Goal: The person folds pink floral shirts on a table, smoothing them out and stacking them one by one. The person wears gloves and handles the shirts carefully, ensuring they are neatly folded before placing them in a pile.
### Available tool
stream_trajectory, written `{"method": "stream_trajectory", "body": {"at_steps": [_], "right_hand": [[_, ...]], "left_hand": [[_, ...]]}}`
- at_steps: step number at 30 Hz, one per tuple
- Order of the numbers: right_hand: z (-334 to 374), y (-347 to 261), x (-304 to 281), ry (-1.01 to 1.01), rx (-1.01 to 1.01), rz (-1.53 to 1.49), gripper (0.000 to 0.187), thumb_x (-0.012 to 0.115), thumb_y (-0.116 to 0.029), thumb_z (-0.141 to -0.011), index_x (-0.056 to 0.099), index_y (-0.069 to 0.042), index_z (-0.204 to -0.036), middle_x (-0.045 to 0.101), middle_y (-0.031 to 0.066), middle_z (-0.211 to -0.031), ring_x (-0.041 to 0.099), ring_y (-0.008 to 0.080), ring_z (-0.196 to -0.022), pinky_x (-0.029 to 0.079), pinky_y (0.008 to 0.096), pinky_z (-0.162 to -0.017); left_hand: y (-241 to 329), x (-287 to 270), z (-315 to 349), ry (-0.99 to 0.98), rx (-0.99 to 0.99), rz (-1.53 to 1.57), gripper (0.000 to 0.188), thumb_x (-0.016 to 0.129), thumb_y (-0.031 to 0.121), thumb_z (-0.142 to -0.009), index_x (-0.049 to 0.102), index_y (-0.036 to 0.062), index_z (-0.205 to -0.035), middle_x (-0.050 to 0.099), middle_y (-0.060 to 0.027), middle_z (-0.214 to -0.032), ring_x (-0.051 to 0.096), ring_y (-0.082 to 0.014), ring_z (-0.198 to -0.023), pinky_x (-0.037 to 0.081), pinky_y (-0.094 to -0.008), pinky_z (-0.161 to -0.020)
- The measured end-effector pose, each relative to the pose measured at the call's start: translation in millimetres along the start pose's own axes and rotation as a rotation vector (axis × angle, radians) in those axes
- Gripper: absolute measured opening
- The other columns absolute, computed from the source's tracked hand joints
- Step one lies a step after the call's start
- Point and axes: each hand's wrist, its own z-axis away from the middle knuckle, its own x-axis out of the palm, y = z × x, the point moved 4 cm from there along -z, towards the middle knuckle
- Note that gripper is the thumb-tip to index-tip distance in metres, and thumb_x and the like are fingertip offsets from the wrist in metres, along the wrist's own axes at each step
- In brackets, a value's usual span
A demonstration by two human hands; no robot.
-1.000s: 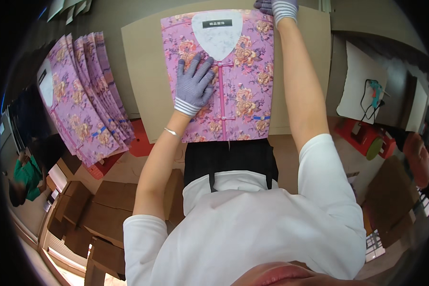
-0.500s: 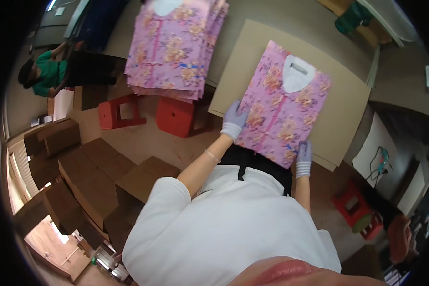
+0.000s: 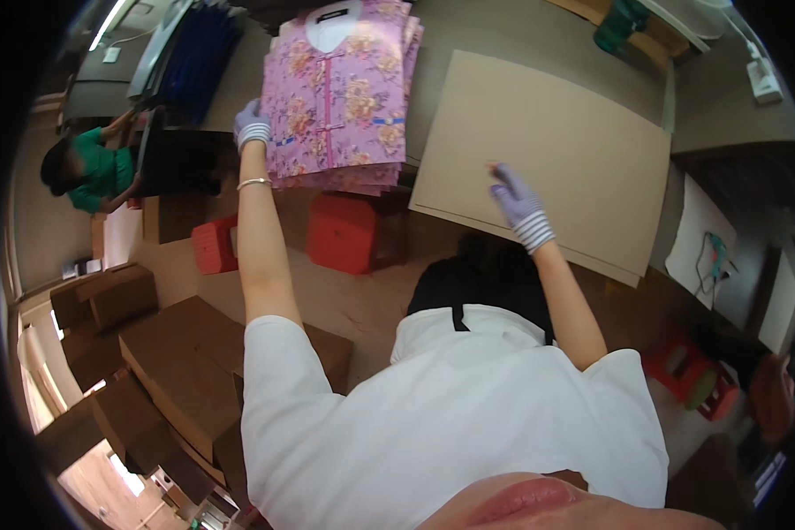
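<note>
**Folded floral shirts: handling and surroundings**

The stack of folded pink floral shirts [image 3: 340, 93] sits at the near left edge of the worktable [image 3: 521, 35], its lower edge overhanging slightly. Left hand [image 3: 251, 128], in a pale purple glove, rests against the stack's left edge; fingers look curled at the side of the pile, but whether they pinch any fabric cannot be told. Judgement: soft, light cloth, floppy if lifted by one corner; each piece likely stiffened by a collar insert, so best held flat at both side edges. The pile could slide layer on layer.

Right hand [image 3: 519, 203], gloved alike, lies flat with fingers spread on the bare cardboard sheet [image 3: 574, 150], holding nothing. The sheet covers the table's near right part, just beside the stack.

Below the table edge: red stools [image 3: 349, 231], cardboard boxes [image 3: 181, 371]. Another person in green [image 3: 88, 168] sits far left, well apart.
</note>
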Motion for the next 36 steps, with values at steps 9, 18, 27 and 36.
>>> {"method": "stream_trajectory", "body": {"at_steps": [9,18,27,36], "right_hand": [[96,86,-361,0.654,0.762,1.195,0.062,0.056,-0.044,-0.09,0.05,0.0,-0.134,0.049,0.0213,-0.141,0.05,0.0389,-0.127,0.041,0.0455,-0.106],[116,-10,-300,0.773,0.451,1.367,0.043,0.061,-0.025,-0.089,0.055,-0.006,-0.128,0.063,0.0163,-0.121,0.061,0.0321,-0.113,0.051,0.0437,-0.088],[239,-109,-397,0.93,0.197,0.376,0.03,0.063,0.0,-0.09,0.06,0.003,-0.12,0.065,0.0111,-0.112,0.062,0.0155,-0.1,0.05,0.0273,-0.089],[157,-41,-359,0.755,0.137,0.294,0.049,0.056,0.002,-0.089,0.051,0.0,-0.138,0.055,0.0141,-0.138,0.057,0.015,-0.116,0.044,0.0262,-0.099]], "left_hand": [[225,133,322,-0.211,1.105,-0.014,0.041,0.064,0.021,-0.085,0.059,0.0027,-0.121,0.042,-0.0207,-0.148,0.035,-0.0407,-0.14,0.026,-0.0581,-0.113],[258,208,395,-0.578,0.925,-0.182,0.066,0.054,0.048,-0.091,0.051,0.0004,-0.137,0.018,-0.0202,-0.16,0.014,-0.0401,-0.148,0.016,-0.0602,-0.115],[200,210,225,-0.19,0.065,0.939,0.073,0.073,0.031,-0.088,0.041,-0.0102,-0.139,0.049,-0.024,-0.141,0.053,-0.0285,-0.125,0.038,-0.0348,-0.109],[241,124,246,-0.28,0.327,0.89,0.024,0.067,0.007,-0.089,0.069,-0.0019,-0.112,0.072,-0.0093,-0.095,0.063,-0.0131,-0.08,0.052,-0.0258,-0.075]]}}
